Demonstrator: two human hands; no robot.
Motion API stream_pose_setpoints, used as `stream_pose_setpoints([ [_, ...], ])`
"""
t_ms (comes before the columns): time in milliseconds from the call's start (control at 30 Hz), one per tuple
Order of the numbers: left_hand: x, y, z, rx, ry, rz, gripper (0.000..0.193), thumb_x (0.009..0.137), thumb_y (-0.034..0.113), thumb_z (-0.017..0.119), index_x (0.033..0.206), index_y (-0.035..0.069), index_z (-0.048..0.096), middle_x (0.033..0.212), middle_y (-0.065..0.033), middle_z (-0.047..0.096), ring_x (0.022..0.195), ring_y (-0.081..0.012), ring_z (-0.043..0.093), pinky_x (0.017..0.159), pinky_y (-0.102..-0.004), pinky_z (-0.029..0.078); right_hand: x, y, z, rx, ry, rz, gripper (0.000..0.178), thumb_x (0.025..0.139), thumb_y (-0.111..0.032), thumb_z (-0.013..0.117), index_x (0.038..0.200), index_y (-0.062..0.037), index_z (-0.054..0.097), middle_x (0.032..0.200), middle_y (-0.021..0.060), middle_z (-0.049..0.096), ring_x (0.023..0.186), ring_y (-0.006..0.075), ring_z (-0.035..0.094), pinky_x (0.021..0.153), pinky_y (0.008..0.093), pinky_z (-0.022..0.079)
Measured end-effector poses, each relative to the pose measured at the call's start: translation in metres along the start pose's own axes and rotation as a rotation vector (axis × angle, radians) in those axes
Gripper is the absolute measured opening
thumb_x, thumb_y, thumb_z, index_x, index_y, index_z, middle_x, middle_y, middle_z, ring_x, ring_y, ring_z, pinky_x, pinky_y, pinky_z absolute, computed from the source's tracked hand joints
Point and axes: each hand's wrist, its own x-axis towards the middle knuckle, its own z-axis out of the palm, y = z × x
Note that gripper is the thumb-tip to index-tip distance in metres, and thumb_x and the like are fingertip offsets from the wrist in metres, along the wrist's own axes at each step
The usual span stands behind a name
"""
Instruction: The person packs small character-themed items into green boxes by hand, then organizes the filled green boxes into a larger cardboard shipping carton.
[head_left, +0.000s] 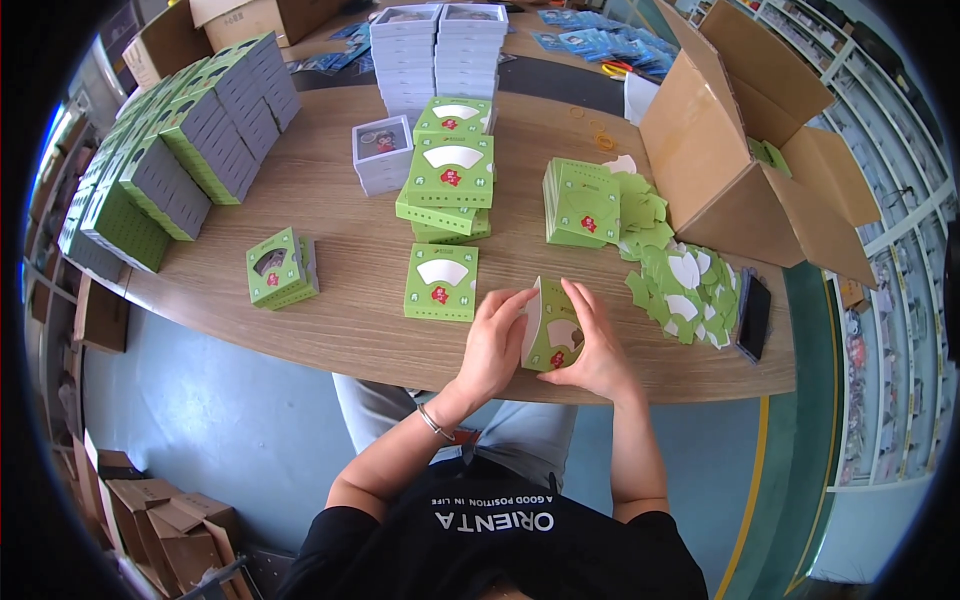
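Between my two hands, over the near edge of the table, is a small green cardboard box (pixel 556 318) with a fan-shaped window and a red mark. My left hand (pixel 494 346) grips its left side, where a pale panel stands up. My right hand (pixel 607 358) closes round the right side, thumb at the near edge and fingers at the far edge. Just left of my hands lies a green box (pixel 440 283) with a white fan shape. Beyond it are stacked green boxes (pixel 450 170). A flat stack of green card sleeves (pixel 582 203) sits farther right.
Many packed boxes (pixel 190 135) fill the far left; one windowed box (pixel 280 268) stands nearer. White cases (pixel 405 60) rise at the back, one clear-topped case (pixel 383 152) beside them. Right: card scraps (pixel 684 290), a phone (pixel 753 316), an open carton (pixel 700 140) and rubber bands (pixel 603 140).
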Motion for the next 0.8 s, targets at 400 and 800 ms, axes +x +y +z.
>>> stream_pose_setpoints([
  [400, -0.007, 0.01, -0.024, -0.421, -0.271, -0.54, 0.017, 0.092, 0.006, 0.059, 0.101, -0.008, 0.062, 0.093, -0.0089, 0.068, 0.087, -0.0125, 0.064, 0.077, -0.027, 0.051, 0.002, -0.015, 0.022, -0.271, -0.07, -0.132, 0.117, 0.051, -0.016, 0.09, 0.148, -0.0102, 0.026, 0.143, 0.0134, 0.033, 0.136, 0.0351, 0.03, 0.112, 0.046, 0.028],
  [800, -0.011, 0.0, 0.005, -0.6, 0.003, -0.514, 0.014, 0.084, 0.004, 0.069, 0.092, -0.007, 0.065, 0.082, -0.0099, 0.07, 0.07, -0.0108, 0.065, 0.06, -0.025, 0.052, 0.009, 0.005, 0.013, 0.168, 0.13, -0.08, 0.042, 0.083, -0.005, 0.072, 0.123, -0.002, 0.06, 0.101, 0.0106, 0.07, 0.094, 0.0199, 0.065, 0.085, 0.0307, 0.052],
])
